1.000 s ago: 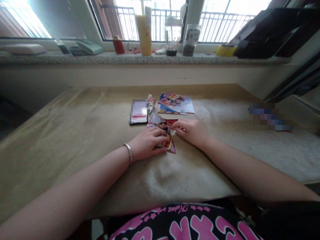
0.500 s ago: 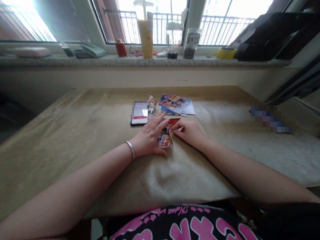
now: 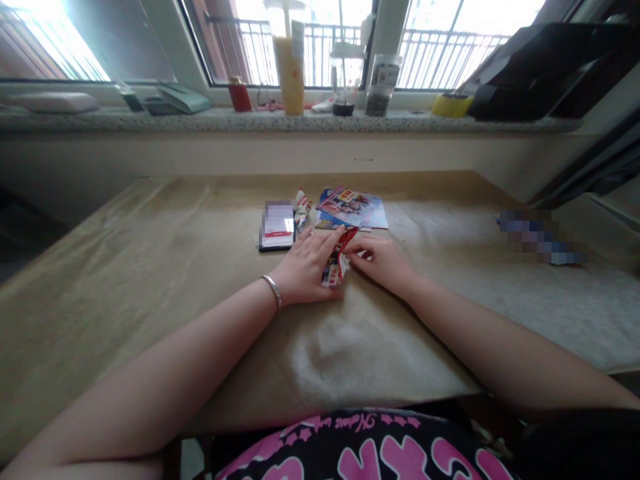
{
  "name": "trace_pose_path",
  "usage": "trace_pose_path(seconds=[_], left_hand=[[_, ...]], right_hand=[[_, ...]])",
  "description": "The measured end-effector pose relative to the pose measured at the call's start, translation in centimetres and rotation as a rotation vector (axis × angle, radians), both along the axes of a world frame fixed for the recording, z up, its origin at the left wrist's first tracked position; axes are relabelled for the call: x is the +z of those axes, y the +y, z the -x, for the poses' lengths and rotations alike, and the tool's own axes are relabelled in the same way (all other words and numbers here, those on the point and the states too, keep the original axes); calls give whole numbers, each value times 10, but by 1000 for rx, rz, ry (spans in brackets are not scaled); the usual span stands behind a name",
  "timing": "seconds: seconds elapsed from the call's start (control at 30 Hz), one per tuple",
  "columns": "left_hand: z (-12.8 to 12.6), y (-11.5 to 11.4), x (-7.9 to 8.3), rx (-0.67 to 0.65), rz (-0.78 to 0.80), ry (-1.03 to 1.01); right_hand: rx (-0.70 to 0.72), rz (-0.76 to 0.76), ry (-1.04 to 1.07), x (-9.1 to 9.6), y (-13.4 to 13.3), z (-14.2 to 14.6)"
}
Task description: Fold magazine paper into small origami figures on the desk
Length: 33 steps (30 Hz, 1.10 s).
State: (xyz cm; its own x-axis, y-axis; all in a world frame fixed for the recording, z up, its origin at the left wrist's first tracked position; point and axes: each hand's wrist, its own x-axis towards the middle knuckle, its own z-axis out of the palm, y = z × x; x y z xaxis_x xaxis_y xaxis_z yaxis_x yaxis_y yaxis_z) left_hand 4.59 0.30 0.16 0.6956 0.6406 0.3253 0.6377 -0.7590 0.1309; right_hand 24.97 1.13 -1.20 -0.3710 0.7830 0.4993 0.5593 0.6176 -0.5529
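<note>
A small colourful printed paper [image 3: 334, 268] lies on the table between my hands, its right edge curled up to show a white underside. My left hand [image 3: 311, 262] rests flat over its left part with the fingers stretched out, hiding much of it. At the paper's right edge, the thumb and forefinger of my right hand [image 3: 379, 259] are pinched on it. Just beyond my left fingertips are a phone [image 3: 278, 225] with a lit screen and a crumpled white-and-red paper piece [image 3: 301, 205]. Several printed sheets [image 3: 354, 208] are stacked behind the hands.
A beige cover lies over the table [image 3: 200, 227]. Far right, a blurred-out flat item [image 3: 543, 238] rests on it. Along the granite windowsill [image 3: 175, 123] stand a tall cup of yellow drink [image 3: 291, 77], clear containers, a red-capped jar [image 3: 239, 95], yellow tape [image 3: 452, 105] and a black bag [image 3: 530, 77].
My left hand has slid slightly to the right over the paper. The paper's right edge now curls up more, and less of its printed face shows. The right hand has barely moved.
</note>
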Motion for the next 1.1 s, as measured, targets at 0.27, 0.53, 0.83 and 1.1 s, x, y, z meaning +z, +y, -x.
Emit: trace_pose_path(seconds=[0.27,0.53,0.83,1.1], left_hand=[[4,-4,10,17,-22,-18],[3,-7,10,61,-36,-96],[11,2,6,-23,117,-141],[12,-1,-1,-26,7,-40]], right_hand=[[79,6,69,7,-7,3],[74,-56,99,6,-9,-1],[192,101,65,0,-4,-11],[251,7,-189,-3,8,-25]])
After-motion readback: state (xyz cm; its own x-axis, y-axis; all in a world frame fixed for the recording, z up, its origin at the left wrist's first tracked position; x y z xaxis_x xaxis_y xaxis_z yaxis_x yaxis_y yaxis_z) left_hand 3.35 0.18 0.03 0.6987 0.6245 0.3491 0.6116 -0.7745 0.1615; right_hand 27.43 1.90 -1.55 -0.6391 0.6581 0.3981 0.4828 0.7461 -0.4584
